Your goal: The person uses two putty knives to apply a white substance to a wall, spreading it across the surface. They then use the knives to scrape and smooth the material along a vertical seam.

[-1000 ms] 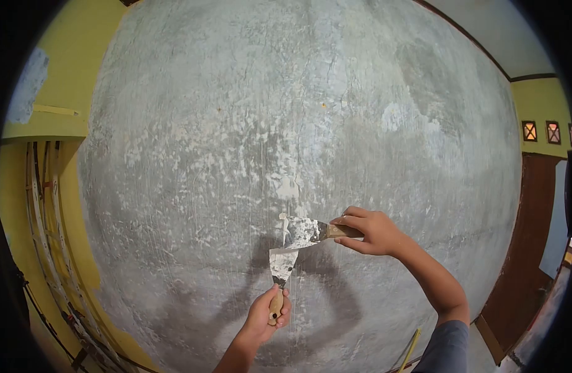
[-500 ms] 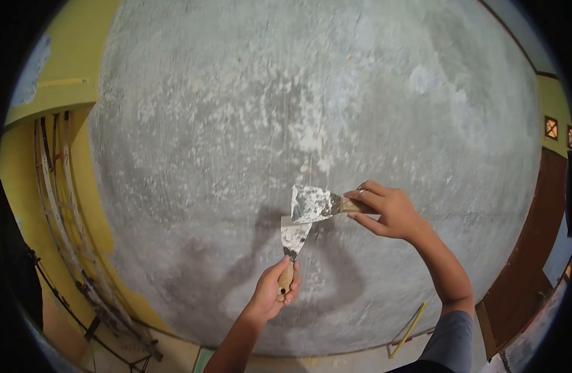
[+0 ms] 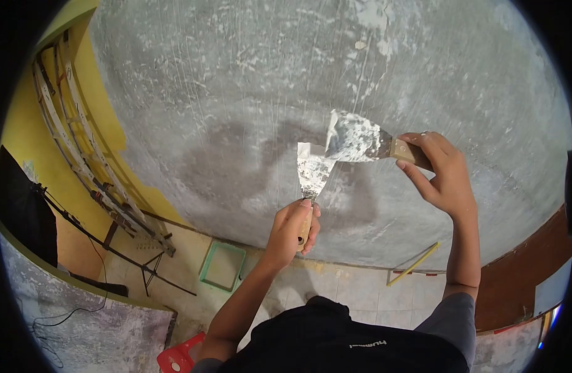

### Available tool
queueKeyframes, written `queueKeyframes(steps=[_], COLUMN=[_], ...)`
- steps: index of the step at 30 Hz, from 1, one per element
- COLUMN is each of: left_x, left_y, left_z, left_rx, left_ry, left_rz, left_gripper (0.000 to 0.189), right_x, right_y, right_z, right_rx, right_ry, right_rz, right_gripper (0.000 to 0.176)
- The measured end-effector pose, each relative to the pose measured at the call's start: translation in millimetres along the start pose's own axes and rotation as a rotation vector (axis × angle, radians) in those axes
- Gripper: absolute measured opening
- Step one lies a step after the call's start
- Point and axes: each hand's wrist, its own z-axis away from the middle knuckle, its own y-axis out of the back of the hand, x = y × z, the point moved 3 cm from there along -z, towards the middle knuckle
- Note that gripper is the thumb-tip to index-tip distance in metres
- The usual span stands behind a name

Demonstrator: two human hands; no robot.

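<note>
My left hand (image 3: 289,233) is wrapped round the wooden handle of a putty knife (image 3: 314,174), held upright with its white-smeared blade pointing up. In my right hand (image 3: 444,171) is a second, wider putty knife (image 3: 358,138), held sideways by its wooden handle, its blade pointing left. White filler coats much of this blade, thicker along its front edge. The wider blade overlaps the top right corner of the left one; they appear to touch. Behind both knives stands a grey wall (image 3: 248,81) with patchy white marks.
A ladder (image 3: 81,143) leans against the yellow wall at left, near a thin black stand (image 3: 150,273). On the tiled floor lie a green tray (image 3: 222,267) and a red plastic item (image 3: 181,354). A yellow stick (image 3: 413,264) leans at the wall's foot. Brown panelling (image 3: 516,280) stands at right.
My view has tilted down, bringing the floor and tray into sight. Both hands still grip their putty knives; the wider one now slants slightly and sits further right over the other blade.
</note>
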Motion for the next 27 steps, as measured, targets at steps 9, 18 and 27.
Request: queueKeyframes(steps=[9,18,27], left_x=[-24,-44,-61], left_y=[10,27,10], left_z=[23,29,17], left_rx=[0.095,0.109,-0.027], left_ry=[-0.069,-0.038,0.094], left_rz=[-0.065,0.198,0.495], left_gripper=[0.04,0.043,0.044], right_x=[-18,1,69], right_y=[-30,-26,-98], right_z=[20,43,121], right_rx=[-0.151,-0.047,0.145], right_ry=[0.035,-0.122,-0.682], right_rz=[0.056,-0.104,-0.96], right_gripper=[0.03,0.031,0.03])
